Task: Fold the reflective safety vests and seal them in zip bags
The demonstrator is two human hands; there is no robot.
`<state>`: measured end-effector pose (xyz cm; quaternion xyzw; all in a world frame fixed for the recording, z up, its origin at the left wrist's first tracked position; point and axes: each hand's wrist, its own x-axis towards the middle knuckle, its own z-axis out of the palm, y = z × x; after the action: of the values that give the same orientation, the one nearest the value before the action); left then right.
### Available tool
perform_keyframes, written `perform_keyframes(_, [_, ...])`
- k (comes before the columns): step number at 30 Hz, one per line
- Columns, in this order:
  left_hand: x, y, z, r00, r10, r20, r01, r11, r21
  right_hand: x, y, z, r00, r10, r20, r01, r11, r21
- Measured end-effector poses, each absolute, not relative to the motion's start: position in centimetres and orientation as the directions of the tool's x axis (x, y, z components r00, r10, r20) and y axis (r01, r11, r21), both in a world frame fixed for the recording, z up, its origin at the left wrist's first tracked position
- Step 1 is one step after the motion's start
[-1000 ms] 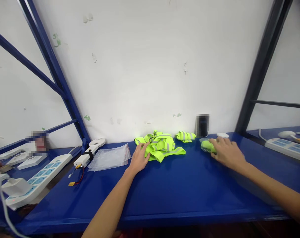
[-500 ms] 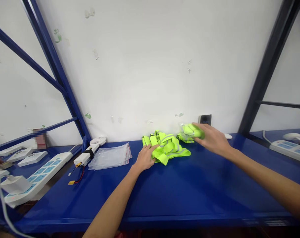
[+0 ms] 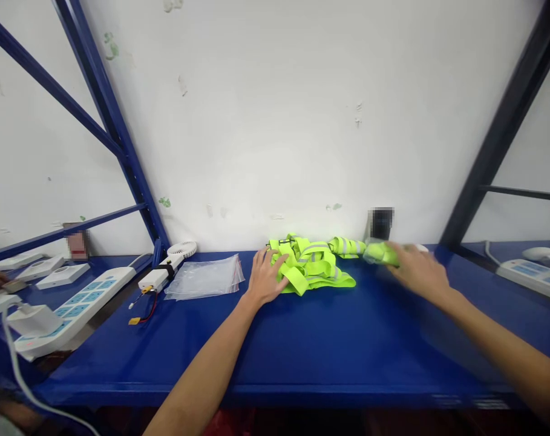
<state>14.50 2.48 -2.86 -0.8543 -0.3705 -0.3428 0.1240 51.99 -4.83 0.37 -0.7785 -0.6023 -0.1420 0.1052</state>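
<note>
2 hands reach across the blue surface [image 3: 329, 351]. The left hand [image 3: 266, 278] has its fingers spread at the left edge of a loose heap of yellow-green straps [image 3: 317, 260], touching it. The right hand [image 3: 417, 272], blurred, pinches the right end of 1 wrapped bundle [image 3: 381, 252] in clear plastic; whether the bundle touches the surface, I cannot tell. Just left of it, 1 rolled strap [image 3: 347, 246] lies near the wall, beside the heap. A stack of clear bags [image 3: 204, 278] lies to the left of the left hand.

The step in hand looks like placing the wrapped bundle beside the rolled strap. The next move seems to call for loosening the right hand once the bundle sits firmly, and for the left hand to close on straps from the heap.
</note>
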Motion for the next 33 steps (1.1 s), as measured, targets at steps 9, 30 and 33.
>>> perform_keyframes(9, [14.0,2.8,-2.9,0.105,0.657,0.746,0.722,-0.566,0.398,46.3,-4.2,1.2,-0.101,0.836,0.539,0.99,0.14,-0.032])
perform_keyframes(30, [14.4,2.3,16.3,-0.419,0.513,0.749,-0.196,-0.857,0.477,35.1,2.1,-4.3,-0.138,0.886,0.444,0.568,0.438,-0.697])
perform_keyframes(33, [15.2,3.3,19.5,-0.434,0.531,0.728,-0.262,-0.847,0.462,35.9,2.5,-4.5,-0.036,0.898,0.439,0.452,0.406,-0.794])
